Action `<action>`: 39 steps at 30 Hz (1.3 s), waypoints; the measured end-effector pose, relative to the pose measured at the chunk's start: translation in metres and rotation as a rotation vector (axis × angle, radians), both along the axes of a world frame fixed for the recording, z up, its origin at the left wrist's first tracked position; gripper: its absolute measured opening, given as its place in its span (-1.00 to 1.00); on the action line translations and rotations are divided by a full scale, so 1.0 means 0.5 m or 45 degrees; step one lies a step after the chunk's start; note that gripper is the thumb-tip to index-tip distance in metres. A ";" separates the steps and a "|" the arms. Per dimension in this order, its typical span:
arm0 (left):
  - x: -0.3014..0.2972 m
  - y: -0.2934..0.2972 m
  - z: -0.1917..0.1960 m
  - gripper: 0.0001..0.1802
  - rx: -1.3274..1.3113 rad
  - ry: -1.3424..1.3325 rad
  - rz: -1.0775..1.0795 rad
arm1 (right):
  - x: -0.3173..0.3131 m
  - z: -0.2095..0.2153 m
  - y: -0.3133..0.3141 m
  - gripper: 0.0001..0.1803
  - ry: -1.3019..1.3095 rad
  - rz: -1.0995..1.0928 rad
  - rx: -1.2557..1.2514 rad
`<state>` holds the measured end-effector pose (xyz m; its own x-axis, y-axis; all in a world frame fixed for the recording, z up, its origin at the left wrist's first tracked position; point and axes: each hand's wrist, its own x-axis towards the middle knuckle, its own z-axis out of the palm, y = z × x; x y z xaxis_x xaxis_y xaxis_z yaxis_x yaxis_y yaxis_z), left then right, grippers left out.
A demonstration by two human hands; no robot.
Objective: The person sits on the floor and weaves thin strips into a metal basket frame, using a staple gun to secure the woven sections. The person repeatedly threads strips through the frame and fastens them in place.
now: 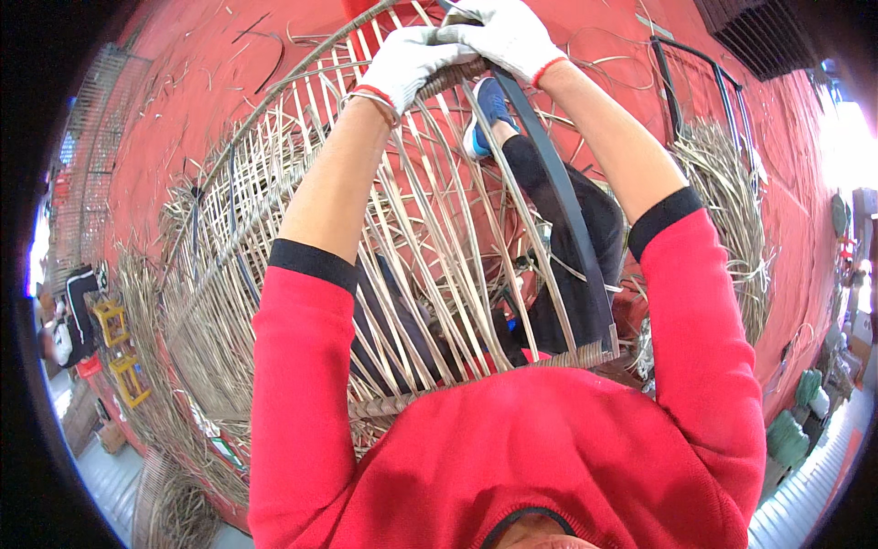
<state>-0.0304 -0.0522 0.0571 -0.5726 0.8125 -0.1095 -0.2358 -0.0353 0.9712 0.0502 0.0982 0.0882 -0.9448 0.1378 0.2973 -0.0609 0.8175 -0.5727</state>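
Seemingly mid-wrapping, the rim (451, 79) of the strung frame (561, 183) is gripped at top centre by the left hand (412, 66) and right hand (506, 38), even tension probably called for next.

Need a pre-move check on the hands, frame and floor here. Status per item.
1. Gloves on: ok. Left hand and right hand both wear white gloves.
2. Hands at the frame: ok. They are close together at the wrapped far rim.
3. Finger closure: cannot tell. Fingertips are mostly hidden.
4. Dark bar on the right wrapped: not ok. The bar is bare along most of its length.
5. Pale strips evenly spaced: not ok. Gaps vary.
6. Floor tidy: not ok. Loose strips litter the red floor.
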 end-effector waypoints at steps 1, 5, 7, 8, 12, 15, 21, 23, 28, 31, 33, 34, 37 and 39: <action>-0.001 0.001 -0.003 -0.75 -0.075 0.083 0.046 | 0.004 0.003 0.001 -0.72 0.068 -0.026 0.055; -0.033 0.005 -0.032 -0.74 -0.343 1.058 0.002 | 0.062 0.033 0.024 -0.85 0.046 -0.087 -0.533; -0.057 0.006 -0.060 -0.64 -0.247 0.799 -0.081 | 0.125 0.049 0.054 -0.84 0.219 -0.152 -0.259; -0.070 0.006 -0.076 -0.62 -0.218 0.699 -0.075 | 0.171 0.052 0.068 -0.82 0.161 -0.155 -0.272; -0.120 0.016 -0.118 -0.64 -0.241 1.293 -0.125 | 0.443 0.028 0.067 -0.79 -0.217 -0.332 -0.431; -0.139 0.031 -0.129 -0.66 -0.355 1.595 -0.137 | 0.663 0.013 0.010 -0.72 -0.480 -0.568 -0.591; -0.144 0.051 -0.093 -0.55 -0.424 0.718 0.006 | 0.885 -0.041 -0.240 -0.54 -0.344 -0.652 -1.347; -0.140 0.052 -0.076 -0.51 -0.429 0.438 0.045 | 0.887 -0.072 -0.287 -0.41 -0.434 -0.562 -2.163; -0.115 0.032 -0.058 -0.50 -0.447 0.514 0.144 | 0.862 -0.130 -0.281 -0.10 -0.185 -0.263 -2.483; -0.105 0.025 -0.055 -0.48 -0.470 0.609 0.170 | 0.865 -0.137 -0.275 -0.09 -0.310 -0.135 -2.757; -0.098 0.026 -0.055 -0.47 -0.466 0.560 0.145 | 0.844 -0.150 -0.275 -0.35 -0.430 -0.226 -2.731; -0.092 0.028 -0.056 -0.49 -0.464 0.568 0.156 | 0.839 -0.154 -0.277 -0.54 -0.401 -0.258 -2.695; -0.081 0.024 -0.056 -0.56 -0.445 0.552 0.122 | 0.817 -0.165 -0.281 -0.73 -0.562 -0.310 -2.651; -0.076 0.022 -0.058 -0.58 -0.453 0.574 0.088 | 0.812 -0.169 -0.283 -0.69 -0.644 -0.294 -2.633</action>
